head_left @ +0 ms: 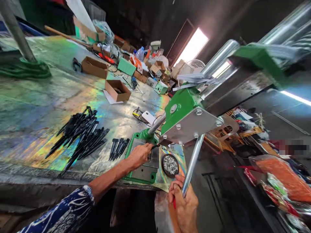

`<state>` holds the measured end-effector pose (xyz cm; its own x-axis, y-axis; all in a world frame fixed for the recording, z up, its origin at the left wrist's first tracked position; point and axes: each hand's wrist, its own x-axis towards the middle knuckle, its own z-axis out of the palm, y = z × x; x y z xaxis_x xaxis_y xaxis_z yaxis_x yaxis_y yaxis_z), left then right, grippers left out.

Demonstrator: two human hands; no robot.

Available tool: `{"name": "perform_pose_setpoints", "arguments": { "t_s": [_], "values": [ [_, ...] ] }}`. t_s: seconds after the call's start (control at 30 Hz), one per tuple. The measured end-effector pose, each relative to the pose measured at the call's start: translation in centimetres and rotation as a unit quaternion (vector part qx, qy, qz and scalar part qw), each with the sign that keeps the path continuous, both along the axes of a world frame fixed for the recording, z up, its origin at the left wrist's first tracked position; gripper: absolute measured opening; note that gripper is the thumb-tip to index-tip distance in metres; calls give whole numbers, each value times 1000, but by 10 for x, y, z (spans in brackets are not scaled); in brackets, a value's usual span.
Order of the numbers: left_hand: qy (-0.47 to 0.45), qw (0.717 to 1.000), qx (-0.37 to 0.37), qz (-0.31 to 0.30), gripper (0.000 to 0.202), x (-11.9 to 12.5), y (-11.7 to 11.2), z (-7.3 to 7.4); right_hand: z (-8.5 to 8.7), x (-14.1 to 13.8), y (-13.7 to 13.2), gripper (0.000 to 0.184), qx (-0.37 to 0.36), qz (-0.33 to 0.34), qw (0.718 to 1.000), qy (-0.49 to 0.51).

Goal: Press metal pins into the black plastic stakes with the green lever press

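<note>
A green hand press [181, 103] leans across the view, with its green base [141, 177] on the table edge. My right hand [186, 204] is closed around the lower end of the press's metal lever [193, 163]. At the press bed, under the head, my left hand [139, 157] is closed, and a dark tip beyond its fingers looks like part of a black plastic stake [155, 146]. Left of the base lies a small row of black stakes [118, 149]. Right of it sits a round dark dish [170, 165] of small metal pieces.
A large heap of black stakes [84, 136] lies on the shiny table [29, 129]. Open cardboard boxes [117, 90] and clutter stand farther back, near a white fan [191, 67]. A white phone-like object [148, 117] and cable lie behind the press. A wicker chair [223, 132] stands right.
</note>
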<state>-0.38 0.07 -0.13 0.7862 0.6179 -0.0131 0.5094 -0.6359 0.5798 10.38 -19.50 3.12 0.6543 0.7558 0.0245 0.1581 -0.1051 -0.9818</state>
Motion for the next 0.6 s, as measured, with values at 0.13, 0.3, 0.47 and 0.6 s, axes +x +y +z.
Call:
{"name": "perform_pose_setpoints", "arguments": {
  "t_s": [0.13,0.3,0.47,0.6],
  "values": [
    [-18,1000,20,17,31,0,-1,-2,1,4,0,34,10,21,1000,-10],
    [-6,999,20,29,32,1,-5,-1,14,-1,-4,37,-8,4,1000,1],
    [16,999,29,37,36,1,-7,1,26,-2,-18,45,-36,-20,998,50],
    [26,999,34,16,29,2,-7,5,33,1,-21,50,-47,-7,997,67]
  ]
}}
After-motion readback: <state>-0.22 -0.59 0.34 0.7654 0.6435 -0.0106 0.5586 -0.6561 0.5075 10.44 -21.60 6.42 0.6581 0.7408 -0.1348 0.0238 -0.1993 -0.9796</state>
